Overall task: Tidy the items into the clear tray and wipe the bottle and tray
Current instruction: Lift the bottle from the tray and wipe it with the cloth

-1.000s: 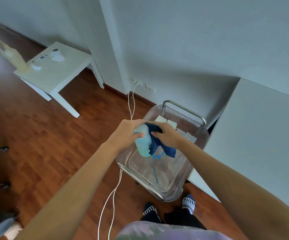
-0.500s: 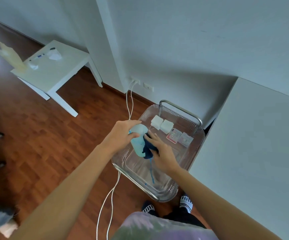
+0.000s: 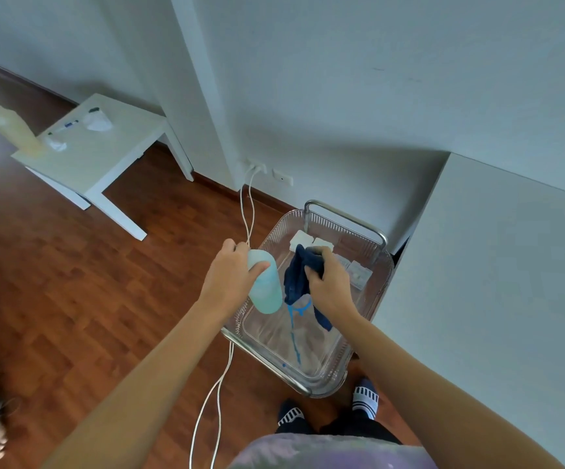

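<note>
My left hand grips a pale blue bottle by its top end and holds it tilted above the left rim of the clear tray. Just right of the bottle, my right hand is closed on a dark blue cloth, which hangs beside the bottle without pressing on it. The tray sits on a small metal cart and holds white pads and flat packets at its far end. A blue cord lies along the tray's floor.
A white desk stands directly right of the cart. White cables run across the wooden floor from a wall socket. A low white side table with small items is at the far left. My feet are below the cart.
The right hand has lifted the cloth off the bottle's side and moved right. The bottle has swung slightly left over the tray's rim. The view has shifted a little.
</note>
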The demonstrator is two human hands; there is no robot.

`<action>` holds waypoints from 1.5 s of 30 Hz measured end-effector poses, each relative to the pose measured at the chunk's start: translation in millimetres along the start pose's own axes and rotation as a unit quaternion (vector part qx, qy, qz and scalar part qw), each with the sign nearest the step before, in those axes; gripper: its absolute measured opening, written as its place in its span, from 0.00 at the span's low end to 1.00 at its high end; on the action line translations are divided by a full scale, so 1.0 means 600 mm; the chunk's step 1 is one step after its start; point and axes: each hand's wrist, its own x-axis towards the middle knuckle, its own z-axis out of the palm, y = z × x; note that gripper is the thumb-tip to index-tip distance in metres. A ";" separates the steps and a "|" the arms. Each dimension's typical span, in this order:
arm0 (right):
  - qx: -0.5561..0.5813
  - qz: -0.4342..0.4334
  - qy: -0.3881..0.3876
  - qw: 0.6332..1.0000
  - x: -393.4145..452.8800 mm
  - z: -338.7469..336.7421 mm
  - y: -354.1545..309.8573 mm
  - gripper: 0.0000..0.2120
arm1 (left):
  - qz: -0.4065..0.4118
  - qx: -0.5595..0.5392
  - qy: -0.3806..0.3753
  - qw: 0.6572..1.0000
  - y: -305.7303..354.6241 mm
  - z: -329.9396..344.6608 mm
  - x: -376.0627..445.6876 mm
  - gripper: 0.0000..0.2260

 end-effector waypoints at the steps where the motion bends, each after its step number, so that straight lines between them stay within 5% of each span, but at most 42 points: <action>1: -0.004 0.003 0.001 1.000 0.004 0.003 -0.003 0.13 | -0.005 0.006 0.000 1.000 0.000 -0.003 0.001 0.20; 7: -0.057 -0.052 -0.049 0.996 0.025 0.030 -0.028 0.15 | 0.089 -0.044 -0.118 0.988 -0.023 -0.032 0.035 0.20; 10: -0.111 -0.082 -0.133 0.981 0.024 0.047 -0.030 0.18 | 0.097 -0.049 -0.110 0.988 -0.023 -0.028 0.037 0.18; 22: -0.141 -0.097 -0.098 0.980 -0.057 0.067 0.004 0.23 | 0.078 -0.061 -0.071 0.993 -0.014 -0.019 0.022 0.18; 25: -0.094 -0.045 -0.080 0.991 -0.058 0.050 0.002 0.21 | 0.065 -0.061 -0.071 0.993 -0.006 -0.016 0.017 0.19; 30: 0.060 0.152 0.058 0.985 -0.052 0.037 -0.016 0.14 | 0.024 -0.041 -0.034 0.998 0.005 -0.009 0.006 0.18; 33: 0.086 0.182 -0.022 0.979 -0.040 0.055 -0.038 0.20 | -0.003 -0.023 -0.028 0.999 0.009 -0.007 0.005 0.18; 37: 0.010 0.149 -0.142 0.979 -0.050 0.073 -0.044 0.26 | -0.019 -0.020 -0.030 0.999 0.006 -0.004 0.009 0.18; 45: -0.070 0.003 -0.034 0.997 -0.043 0.097 -0.014 0.31 | -0.035 -0.027 -0.017 0.999 0.004 -0.005 0.014 0.16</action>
